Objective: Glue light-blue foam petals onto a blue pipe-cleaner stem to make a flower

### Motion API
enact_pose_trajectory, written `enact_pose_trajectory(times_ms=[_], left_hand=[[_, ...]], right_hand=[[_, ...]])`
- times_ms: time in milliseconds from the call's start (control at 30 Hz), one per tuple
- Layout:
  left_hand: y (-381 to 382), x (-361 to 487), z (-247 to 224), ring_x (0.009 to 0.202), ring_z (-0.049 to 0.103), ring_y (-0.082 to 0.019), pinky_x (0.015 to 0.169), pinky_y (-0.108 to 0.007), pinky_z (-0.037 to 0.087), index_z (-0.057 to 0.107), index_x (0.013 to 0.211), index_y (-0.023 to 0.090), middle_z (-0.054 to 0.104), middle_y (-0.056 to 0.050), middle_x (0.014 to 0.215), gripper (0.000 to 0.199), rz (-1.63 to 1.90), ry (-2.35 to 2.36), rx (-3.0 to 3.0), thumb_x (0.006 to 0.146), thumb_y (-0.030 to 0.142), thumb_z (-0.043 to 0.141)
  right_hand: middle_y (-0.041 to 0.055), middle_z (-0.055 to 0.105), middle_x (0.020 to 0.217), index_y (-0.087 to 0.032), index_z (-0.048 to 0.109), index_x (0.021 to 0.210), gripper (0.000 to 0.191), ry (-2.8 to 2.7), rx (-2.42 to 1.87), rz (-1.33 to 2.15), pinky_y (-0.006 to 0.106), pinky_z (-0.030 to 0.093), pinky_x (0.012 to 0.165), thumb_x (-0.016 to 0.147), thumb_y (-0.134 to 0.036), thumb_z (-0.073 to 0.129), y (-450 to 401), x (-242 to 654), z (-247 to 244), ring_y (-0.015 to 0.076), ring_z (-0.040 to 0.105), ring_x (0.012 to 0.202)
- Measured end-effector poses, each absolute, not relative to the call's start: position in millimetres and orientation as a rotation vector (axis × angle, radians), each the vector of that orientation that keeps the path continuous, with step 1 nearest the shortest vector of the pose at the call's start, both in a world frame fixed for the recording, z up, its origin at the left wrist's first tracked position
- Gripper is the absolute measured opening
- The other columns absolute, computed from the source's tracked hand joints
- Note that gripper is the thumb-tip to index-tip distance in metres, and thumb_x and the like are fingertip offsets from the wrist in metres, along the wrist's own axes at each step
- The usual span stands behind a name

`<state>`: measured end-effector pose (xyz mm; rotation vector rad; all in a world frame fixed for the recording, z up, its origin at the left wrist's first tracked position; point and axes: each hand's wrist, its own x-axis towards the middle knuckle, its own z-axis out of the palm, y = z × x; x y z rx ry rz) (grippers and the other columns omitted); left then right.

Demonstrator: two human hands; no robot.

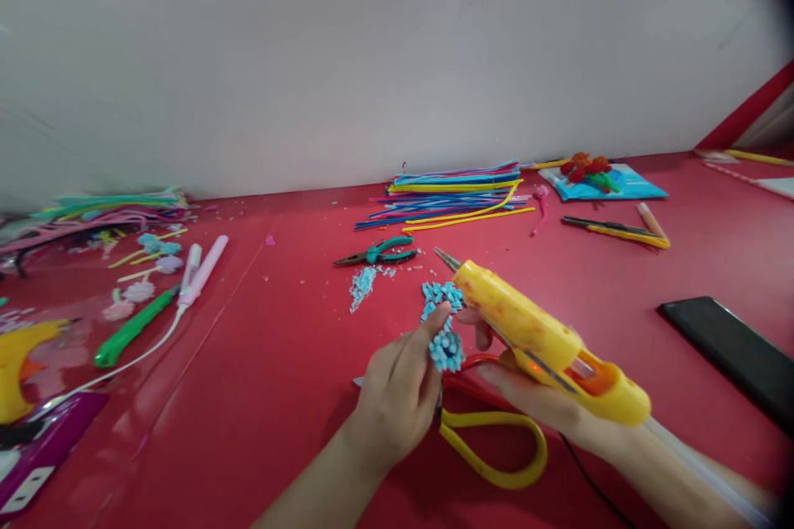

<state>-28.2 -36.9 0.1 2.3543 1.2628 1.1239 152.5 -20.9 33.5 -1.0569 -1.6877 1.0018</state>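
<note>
My left hand (397, 388) is closed on a small light-blue flower (447, 350), made of short fuzzy stem pieces, its face turned up toward me. In my right hand (533, 401) is a yellow hot glue gun (527, 318), its metal nozzle pointing up and left, beyond the flower and apart from it. Cut light-blue pieces (439, 296) lie in a small heap just past my fingers. Beneath both hands rest scissors (538, 450) with a yellow handle loop; red handle parts show beside it, and my left hand hides much of the rest.
Teal-handled pliers (385, 251) lie beyond blue fluff (361, 288). Bundled pipe cleaners (459, 190) line the white partition (372, 66). A black phone (732, 351) and folding tool (620, 230) are on the right. Leftward are a green cutter (133, 331), pink corded tool (202, 273) and pompom flowers (140, 291).
</note>
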Motion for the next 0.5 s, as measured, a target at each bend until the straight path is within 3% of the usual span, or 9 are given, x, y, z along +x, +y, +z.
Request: enact_pose_trajectory(times_ms=[133, 500], left_hand=[[-35.9, -28.2, 1.2, 0.075, 0.065, -0.016, 0.074, -0.024, 0.050, 0.037, 0.136, 0.021, 0.070, -0.009, 0.087, 0.052, 1.110, 1.258, 2.400, 0.085, 0.009, 0.037], [-39.5, -27.4, -3.1, 0.080, 0.064, -0.018, 0.079, -0.027, 0.048, 0.042, 0.134, 0.024, 0.067, -0.005, 0.075, 0.051, 1.112, 1.268, 2.192, 0.085, 0.011, 0.043]], right_hand=[[0.0035, 0.057, 0.087, -0.028, 0.067, 0.094, 0.030, -1.804, -1.050, 0.905, 0.020, 0.042, 0.045, 0.068, -0.015, 0.066, -19.3, 155.4, 32.2, 0.0186, 0.057, 0.081], [0.0033, 0.058, 0.087, -0.027, 0.065, 0.093, 0.029, -1.837, -1.056, 0.867, 0.024, 0.047, 0.052, 0.068, -0.012, 0.065, -19.7, 153.3, 33.3, 0.0201, 0.058, 0.083]])
